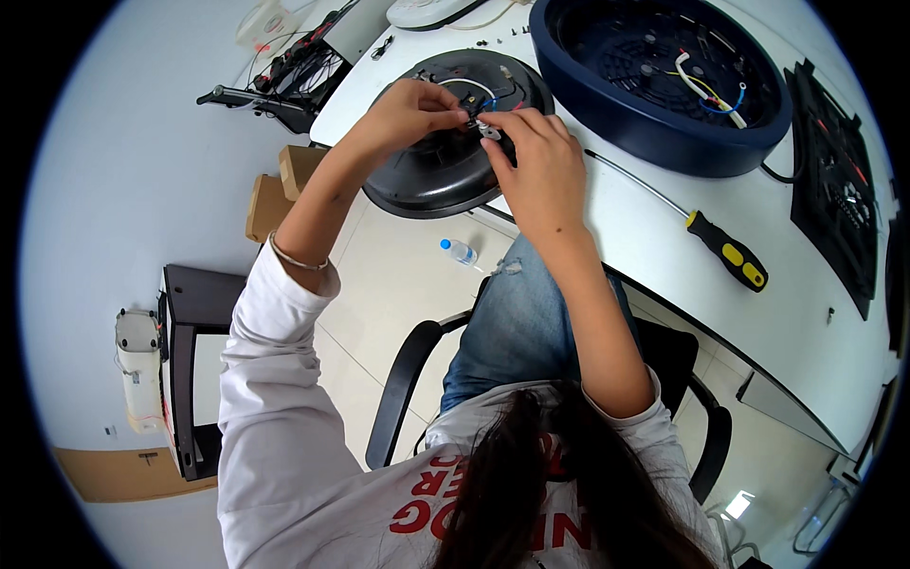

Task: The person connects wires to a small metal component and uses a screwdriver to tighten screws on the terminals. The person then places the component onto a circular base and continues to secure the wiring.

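Observation:
A round, glossy black appliance part lies at the table's edge, with white, blue and red wires on top. Over it my two hands meet. Thumb and fingers of my left hand are pinched together at a small dark piece, too small to name. My right hand grips a small silvery metal part between thumb and fingertips, right beside the left fingertips. Whether the two small pieces are joined cannot be made out.
On the white table are a dark blue round housing with loose wires inside, a screwdriver with black and yellow handle, a black tool case, and several small screws. A bottle lies on the floor; cardboard boxes stand at left.

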